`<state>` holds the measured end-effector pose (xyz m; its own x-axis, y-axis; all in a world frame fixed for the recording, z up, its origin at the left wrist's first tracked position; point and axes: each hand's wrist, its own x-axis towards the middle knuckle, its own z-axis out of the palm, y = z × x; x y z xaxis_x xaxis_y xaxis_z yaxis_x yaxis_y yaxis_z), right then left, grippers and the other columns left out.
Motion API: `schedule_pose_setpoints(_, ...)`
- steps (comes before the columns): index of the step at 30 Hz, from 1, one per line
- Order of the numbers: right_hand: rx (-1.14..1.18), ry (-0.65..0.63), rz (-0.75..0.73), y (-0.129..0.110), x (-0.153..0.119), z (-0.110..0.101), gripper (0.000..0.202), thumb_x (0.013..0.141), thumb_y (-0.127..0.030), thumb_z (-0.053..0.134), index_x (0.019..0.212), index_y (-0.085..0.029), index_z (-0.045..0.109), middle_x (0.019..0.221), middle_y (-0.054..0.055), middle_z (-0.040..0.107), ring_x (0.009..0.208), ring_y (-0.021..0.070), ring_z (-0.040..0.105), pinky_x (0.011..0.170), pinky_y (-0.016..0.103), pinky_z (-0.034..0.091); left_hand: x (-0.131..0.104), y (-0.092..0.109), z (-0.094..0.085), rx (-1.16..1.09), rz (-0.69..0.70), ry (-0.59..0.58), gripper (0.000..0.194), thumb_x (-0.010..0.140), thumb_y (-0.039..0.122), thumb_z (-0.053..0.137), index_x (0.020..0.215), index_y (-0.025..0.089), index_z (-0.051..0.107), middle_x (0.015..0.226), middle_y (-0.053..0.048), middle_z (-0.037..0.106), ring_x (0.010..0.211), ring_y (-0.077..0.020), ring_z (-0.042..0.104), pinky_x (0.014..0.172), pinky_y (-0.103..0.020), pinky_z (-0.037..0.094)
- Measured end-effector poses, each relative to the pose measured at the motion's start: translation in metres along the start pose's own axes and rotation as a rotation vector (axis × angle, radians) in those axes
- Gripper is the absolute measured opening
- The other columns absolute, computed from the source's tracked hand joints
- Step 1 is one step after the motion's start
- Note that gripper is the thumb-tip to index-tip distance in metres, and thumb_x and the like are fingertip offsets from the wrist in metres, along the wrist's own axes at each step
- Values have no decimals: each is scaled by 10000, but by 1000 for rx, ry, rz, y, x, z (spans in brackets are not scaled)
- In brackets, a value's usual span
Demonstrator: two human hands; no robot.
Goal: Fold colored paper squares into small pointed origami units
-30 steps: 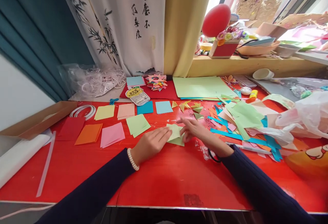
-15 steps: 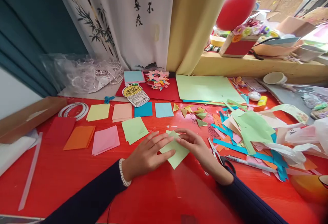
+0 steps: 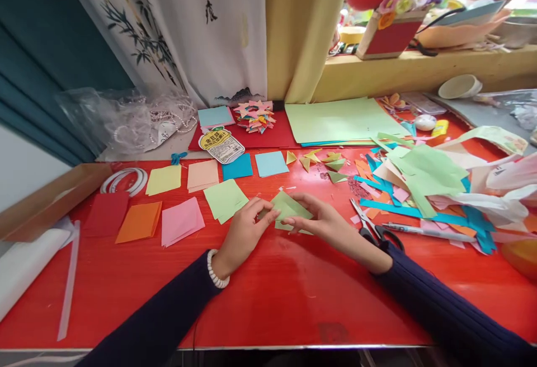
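Note:
A light green paper square (image 3: 288,203) is between my hands, tilted up from the red table, with a lower flap of the same green visible beneath its front edge. My left hand (image 3: 245,231), with a white beaded bracelet at the wrist, pinches the paper's left side between thumb and fingers. On the right side, my right hand (image 3: 325,220) grips it, thumb in front and fingers behind. A stack of light green squares (image 3: 225,200) lies just beyond my left hand. Small folded green and yellow triangles (image 3: 335,170) rest behind the right hand.
Scissors (image 3: 373,227) and a pen (image 3: 428,231) lie right of my right hand, before a heap of paper scraps (image 3: 423,177). Pink squares (image 3: 182,220), orange squares (image 3: 139,221) and other coloured stacks are at left. Large green sheets (image 3: 335,121) and a folded paper ring (image 3: 255,115) stand behind.
The green paper was lying flatter, with its corner toward me; now it is raised and tilted. My left fingers have curled from spread to a pinch. The view has shifted downward.

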<state>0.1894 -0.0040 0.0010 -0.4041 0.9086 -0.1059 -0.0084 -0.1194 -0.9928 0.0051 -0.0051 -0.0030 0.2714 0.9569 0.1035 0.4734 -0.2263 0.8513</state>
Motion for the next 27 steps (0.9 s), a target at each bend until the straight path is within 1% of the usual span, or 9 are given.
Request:
schedule_pose_setpoints(3,-58,8,-4,3,-1,3,404,770,-363,630,1125,-205,520,1018,58,602,837,180,633,659,308,567,-2,-2,5,-90,-37,33,196,863,384,511,871,189,525,780,16,524,702,-108,483,645,-222,385)
schedule_pose_setpoints(6,-46,7,-8,4,-3,5,346,794,-361,597,1085,-180,547,974,60,618,761,166,645,647,314,561,-1,-2,6,-189,-76,56,283,832,383,560,1035,204,477,754,32,520,690,-106,506,648,-217,401)
schedule_pose_setpoints(7,-39,2,-8,3,-4,5,327,799,-354,590,1072,-176,553,958,56,621,732,157,645,642,311,559,-1,-2,5,-195,-79,43,287,831,386,560,1042,202,495,745,32,529,689,-107,510,652,-218,401)
schedule_pose_setpoints(9,-31,4,-7,2,-4,6,290,811,-331,576,1054,-174,561,925,43,626,677,138,643,632,298,552,1,-1,3,-180,-68,2,239,845,398,532,953,189,573,748,19,561,701,-111,512,665,-221,398)
schedule_pose_setpoints(12,-54,38,-1,1,-5,7,249,812,-301,576,1026,-173,576,849,18,634,633,121,639,614,265,535,3,-1,1,-166,-40,-38,268,858,404,504,804,169,620,790,-3,605,735,-123,520,680,-228,398)
schedule_pose_setpoints(16,-67,60,8,2,-5,6,221,799,-331,593,954,-174,599,825,13,643,602,118,638,583,248,520,2,-3,3,-181,-33,-29,240,842,393,532,837,169,620,808,-8,618,748,-130,541,691,-233,411)
schedule_pose_setpoints(20,-64,11,31,4,-5,6,235,809,-389,574,864,-163,605,720,19,647,604,139,649,579,257,525,1,-4,5,-210,-11,-10,217,819,382,569,838,169,608,808,-4,611,750,-128,546,689,-229,413)
schedule_pose_setpoints(23,-7,34,32,3,-4,6,274,780,-379,617,949,-167,586,787,30,665,646,143,659,622,277,543,1,-3,4,-222,-19,24,219,821,380,565,785,168,607,767,9,598,719,-115,522,677,-220,404)
schedule_pose_setpoints(27,150,113,37,4,-4,6,449,728,-318,682,1126,-188,519,842,33,684,767,165,675,739,326,544,3,0,2,-330,-71,121,238,794,402,593,802,165,598,781,7,604,729,-118,533,670,-215,421)
